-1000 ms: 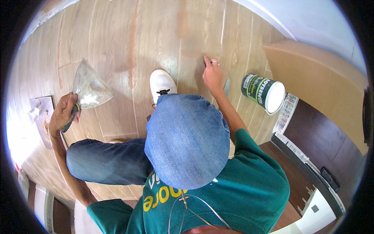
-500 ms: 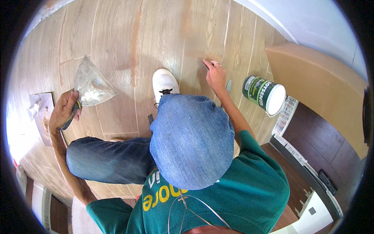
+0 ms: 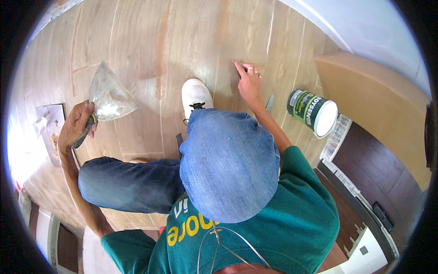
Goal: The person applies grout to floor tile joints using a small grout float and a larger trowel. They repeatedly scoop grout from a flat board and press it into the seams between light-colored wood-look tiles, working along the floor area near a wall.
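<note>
My left hand [image 3: 75, 124] grips the black and yellow handle of a wide putty knife [image 3: 112, 93]. The knife's triangular blade is smeared with pale residue and fans out over the wood-look plank floor [image 3: 191, 41]. Farther to the right, my right hand [image 3: 250, 86] reaches down at the floor, fingers bent, thumb and forefinger close together. Something small and dark shows at those fingers, too little of it visible to name. Beside my right forearm a narrow pale blade [image 3: 270, 103] lies on the planks. Reddish-brown filler streaks [image 3: 162, 43] run along several plank seams.
A green tub with a white lid [image 3: 303, 109] lies on its side at the right, near a brown cardboard sheet [image 3: 369, 86] by the wall. A stained flat metal plate [image 3: 52, 132] lies at the left. My white shoe [image 3: 196, 97] stands between my hands.
My right hand has moved slightly farther away along the floor, fingers still bent. The left hand keeps its hold on the putty knife, with hardly any movement.
</note>
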`<state>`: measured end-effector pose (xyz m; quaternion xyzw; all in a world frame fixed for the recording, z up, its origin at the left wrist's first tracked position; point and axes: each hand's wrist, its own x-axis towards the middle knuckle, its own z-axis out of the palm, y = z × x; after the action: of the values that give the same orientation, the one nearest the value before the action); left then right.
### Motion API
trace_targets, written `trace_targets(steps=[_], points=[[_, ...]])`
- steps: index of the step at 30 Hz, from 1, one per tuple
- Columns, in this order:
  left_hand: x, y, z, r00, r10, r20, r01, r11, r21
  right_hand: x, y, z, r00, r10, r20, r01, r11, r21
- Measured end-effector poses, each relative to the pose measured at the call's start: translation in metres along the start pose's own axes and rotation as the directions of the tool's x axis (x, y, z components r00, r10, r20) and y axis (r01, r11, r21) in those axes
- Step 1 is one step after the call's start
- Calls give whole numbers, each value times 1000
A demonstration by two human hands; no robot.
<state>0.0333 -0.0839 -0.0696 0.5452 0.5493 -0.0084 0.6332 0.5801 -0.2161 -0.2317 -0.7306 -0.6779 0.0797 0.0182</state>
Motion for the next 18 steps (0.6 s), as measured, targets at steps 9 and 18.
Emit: trace_targets(steps=[9,18], points=[[1,0,-2,1000,5,27,-6,1000,20,0,19,0,986,153,61,-151,988,-37],[-3,1,-2,999,-38,23,38,999,-5,22,-57,-13,959,99,265,-164,958,237]])
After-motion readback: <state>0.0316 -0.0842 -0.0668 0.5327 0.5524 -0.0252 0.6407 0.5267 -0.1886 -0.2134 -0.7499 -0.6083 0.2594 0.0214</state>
